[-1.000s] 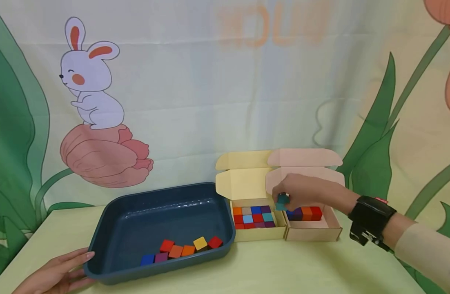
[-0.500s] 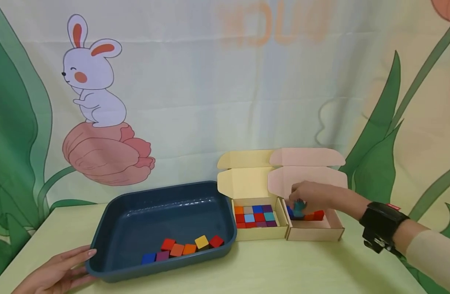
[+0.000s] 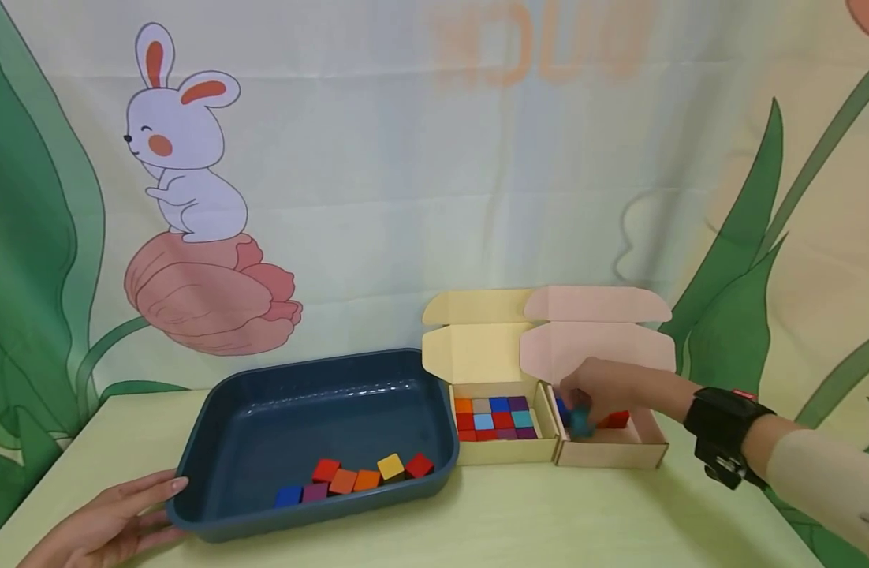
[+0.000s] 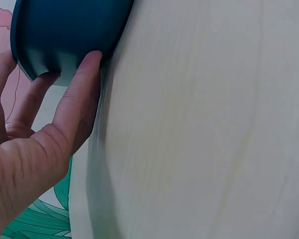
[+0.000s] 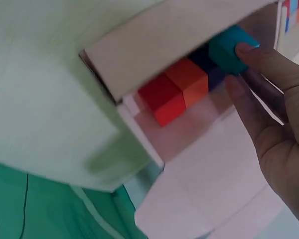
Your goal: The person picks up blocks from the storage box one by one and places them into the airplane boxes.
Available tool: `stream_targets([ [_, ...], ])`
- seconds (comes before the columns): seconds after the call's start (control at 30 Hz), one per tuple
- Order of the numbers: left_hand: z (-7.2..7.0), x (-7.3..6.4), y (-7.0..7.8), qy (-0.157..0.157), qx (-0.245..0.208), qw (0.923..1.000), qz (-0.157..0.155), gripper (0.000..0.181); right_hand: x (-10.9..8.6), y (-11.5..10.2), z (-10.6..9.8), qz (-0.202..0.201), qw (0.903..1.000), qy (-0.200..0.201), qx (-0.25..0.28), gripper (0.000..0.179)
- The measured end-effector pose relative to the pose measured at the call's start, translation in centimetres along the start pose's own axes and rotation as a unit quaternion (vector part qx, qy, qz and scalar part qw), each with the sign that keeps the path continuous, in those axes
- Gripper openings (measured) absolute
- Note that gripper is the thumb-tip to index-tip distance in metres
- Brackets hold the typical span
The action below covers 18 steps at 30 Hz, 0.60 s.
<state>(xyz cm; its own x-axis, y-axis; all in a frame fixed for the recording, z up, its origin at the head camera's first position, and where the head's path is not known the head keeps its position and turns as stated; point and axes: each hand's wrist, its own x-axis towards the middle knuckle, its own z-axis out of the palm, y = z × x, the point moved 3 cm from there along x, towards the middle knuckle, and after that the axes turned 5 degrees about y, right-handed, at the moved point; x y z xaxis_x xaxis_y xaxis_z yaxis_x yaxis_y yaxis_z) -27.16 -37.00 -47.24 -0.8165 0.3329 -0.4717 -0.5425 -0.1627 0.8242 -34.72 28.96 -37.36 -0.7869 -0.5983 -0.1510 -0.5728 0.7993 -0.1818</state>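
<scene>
My left hand (image 3: 111, 517) holds the near-left corner of a dark blue tray (image 3: 300, 517). Its thumb lies at the rim, and the other fingers touch the outer wall, as the left wrist view shows. In the pink box (image 3: 612, 455), my right hand (image 3: 605, 386) pinches a teal cube (image 5: 231, 50) between thumb and fingers. That cube is just over the row, near a dark blue cube (image 5: 208, 67). An orange cube (image 5: 189, 80) and a red cube (image 5: 163, 98) fill the row's other end. Part of the row is hidden by the hand.
Beside the pink box stands an open yellow box (image 3: 505, 451) packed with rows of coloured cubes. Several loose cubes, among them a yellow cube (image 3: 390, 467), lie along the tray's near side. A printed cloth (image 3: 378, 197) hangs behind the pale green table (image 3: 491, 521).
My right hand has carried the teal cube from above the gap between the boxes rightward and down into the pink box. The left hand stays at the tray's corner.
</scene>
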Motion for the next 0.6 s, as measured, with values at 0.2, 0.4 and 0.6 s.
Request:
stream_targets([
  [0.2,-0.3,0.1,-0.2,-0.012,-0.005,0.9999,0.003,0.045,0.8,-0.2,1.5,-0.024,0.9992,0.031,0.006,0.026],
  [0.4,-0.4,0.1,-0.4,-0.010,-0.007,0.9999,0.005,0.046,0.7,0.3,2.4,-0.044,0.9956,0.082,0.016,0.028],
  [0.6,-0.5,0.0,-0.5,-0.019,-0.021,0.9996,0.001,0.021,0.4,0.7,3.5,-0.047,0.9941,0.094,0.028,0.024],
])
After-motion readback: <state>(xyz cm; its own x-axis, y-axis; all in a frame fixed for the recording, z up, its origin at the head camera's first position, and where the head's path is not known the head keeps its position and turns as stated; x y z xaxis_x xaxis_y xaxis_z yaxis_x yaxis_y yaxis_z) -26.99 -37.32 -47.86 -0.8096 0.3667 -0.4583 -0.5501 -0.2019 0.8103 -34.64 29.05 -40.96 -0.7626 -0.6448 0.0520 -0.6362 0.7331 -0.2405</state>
